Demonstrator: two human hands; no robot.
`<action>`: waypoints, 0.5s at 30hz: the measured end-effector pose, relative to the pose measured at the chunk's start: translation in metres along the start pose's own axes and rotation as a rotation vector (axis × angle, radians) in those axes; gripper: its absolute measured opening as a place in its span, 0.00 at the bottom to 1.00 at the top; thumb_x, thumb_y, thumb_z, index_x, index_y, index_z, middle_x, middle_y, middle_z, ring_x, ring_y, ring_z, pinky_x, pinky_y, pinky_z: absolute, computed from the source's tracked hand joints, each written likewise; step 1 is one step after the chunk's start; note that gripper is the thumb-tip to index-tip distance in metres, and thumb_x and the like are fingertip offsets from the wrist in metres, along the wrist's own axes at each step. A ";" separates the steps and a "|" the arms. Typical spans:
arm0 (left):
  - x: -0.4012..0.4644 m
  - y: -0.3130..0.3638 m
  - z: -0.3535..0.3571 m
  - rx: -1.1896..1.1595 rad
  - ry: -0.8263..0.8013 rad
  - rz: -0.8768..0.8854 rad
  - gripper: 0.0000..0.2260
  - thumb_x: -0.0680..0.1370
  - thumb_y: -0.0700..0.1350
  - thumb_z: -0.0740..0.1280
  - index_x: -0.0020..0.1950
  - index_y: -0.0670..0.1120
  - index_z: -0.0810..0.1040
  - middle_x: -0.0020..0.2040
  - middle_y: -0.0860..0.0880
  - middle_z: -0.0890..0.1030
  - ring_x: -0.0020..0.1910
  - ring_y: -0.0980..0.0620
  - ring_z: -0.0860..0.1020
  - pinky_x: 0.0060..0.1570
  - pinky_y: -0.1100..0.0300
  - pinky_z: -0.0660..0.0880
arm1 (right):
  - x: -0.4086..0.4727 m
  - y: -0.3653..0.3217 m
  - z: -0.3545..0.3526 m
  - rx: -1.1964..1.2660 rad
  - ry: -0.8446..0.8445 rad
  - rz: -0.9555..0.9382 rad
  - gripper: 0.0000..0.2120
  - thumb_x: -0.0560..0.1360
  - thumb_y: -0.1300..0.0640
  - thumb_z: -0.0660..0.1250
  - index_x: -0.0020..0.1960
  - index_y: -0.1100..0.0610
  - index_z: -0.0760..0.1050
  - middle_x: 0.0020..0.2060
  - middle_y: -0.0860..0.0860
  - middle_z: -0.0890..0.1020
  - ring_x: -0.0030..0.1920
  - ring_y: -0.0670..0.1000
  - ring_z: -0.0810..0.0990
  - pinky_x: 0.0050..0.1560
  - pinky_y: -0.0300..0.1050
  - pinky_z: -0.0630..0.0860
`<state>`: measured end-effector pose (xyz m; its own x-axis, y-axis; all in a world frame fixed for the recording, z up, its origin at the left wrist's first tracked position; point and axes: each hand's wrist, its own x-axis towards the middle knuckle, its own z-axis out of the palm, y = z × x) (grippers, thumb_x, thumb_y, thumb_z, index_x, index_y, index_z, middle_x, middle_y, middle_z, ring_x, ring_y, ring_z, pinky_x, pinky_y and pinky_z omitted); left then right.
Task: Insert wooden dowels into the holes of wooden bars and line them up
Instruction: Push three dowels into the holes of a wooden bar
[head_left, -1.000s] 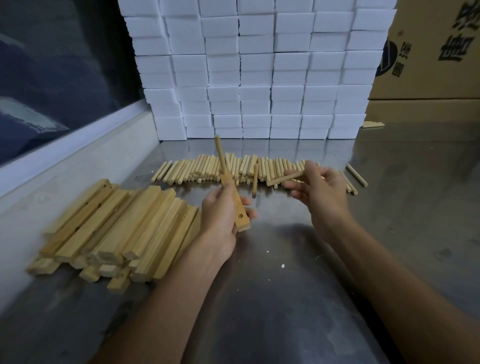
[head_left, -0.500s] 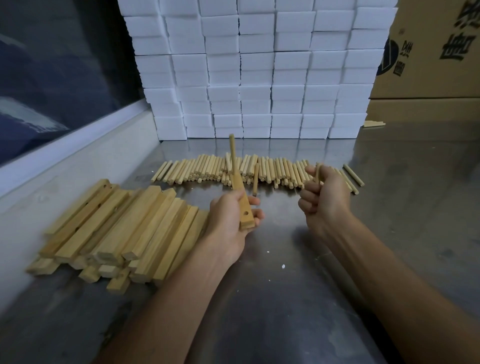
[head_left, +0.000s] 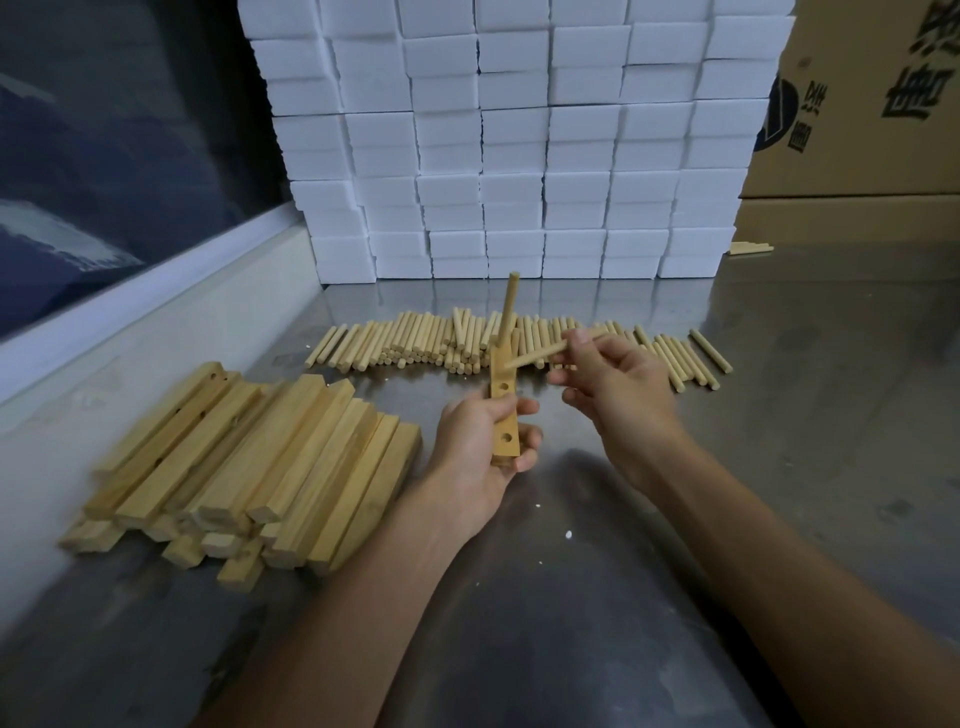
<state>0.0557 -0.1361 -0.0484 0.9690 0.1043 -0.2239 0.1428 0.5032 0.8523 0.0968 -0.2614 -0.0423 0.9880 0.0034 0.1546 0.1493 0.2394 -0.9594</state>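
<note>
pale wooden bar (head_left: 503, 410), short and square-edged, held above the steel worktop (head_left: 597, 571); two round holes show on its near face, one dowel (head_left: 506, 312) stands upright from its far end. loose dowels (head_left: 415, 343) lie in a row behind it; bars (head_left: 249, 467) are piled to the left. white foam blocks (head_left: 509, 145) stacked at the back, cardboard box (head_left: 857, 104) at far right.

change from half a second ago: second dowel (head_left: 545, 353), then hidden in a closed right fist, now points leftward at the bar, its tip just beside the upper hole.

left hand (head_left: 478, 457): fingers and thumb wrapped round the bar's lower half. right hand (head_left: 618, 384): fingertips pinch the second dowel, palm turned down.
</note>
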 end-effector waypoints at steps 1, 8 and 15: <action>0.000 -0.001 0.000 0.004 -0.008 0.003 0.09 0.82 0.35 0.56 0.57 0.39 0.74 0.42 0.43 0.77 0.25 0.51 0.73 0.18 0.64 0.63 | -0.002 0.001 0.001 -0.061 -0.011 -0.034 0.10 0.81 0.56 0.65 0.50 0.62 0.80 0.38 0.52 0.84 0.36 0.45 0.82 0.36 0.36 0.79; 0.002 -0.004 -0.001 0.022 -0.020 0.021 0.12 0.82 0.35 0.56 0.62 0.38 0.74 0.42 0.43 0.76 0.26 0.51 0.72 0.20 0.63 0.63 | -0.004 0.003 0.001 -0.330 -0.059 -0.257 0.08 0.82 0.60 0.62 0.51 0.65 0.77 0.40 0.58 0.83 0.36 0.48 0.82 0.36 0.36 0.78; 0.003 -0.009 0.000 0.085 -0.037 0.064 0.12 0.81 0.33 0.57 0.61 0.37 0.76 0.43 0.41 0.76 0.26 0.50 0.72 0.21 0.62 0.63 | -0.008 -0.003 0.007 -0.726 -0.127 -0.649 0.07 0.83 0.58 0.62 0.50 0.62 0.75 0.37 0.51 0.83 0.37 0.50 0.83 0.39 0.51 0.78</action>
<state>0.0571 -0.1402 -0.0565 0.9832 0.1010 -0.1517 0.0958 0.4217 0.9017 0.0880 -0.2555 -0.0393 0.6997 0.1970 0.6867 0.6925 -0.4232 -0.5843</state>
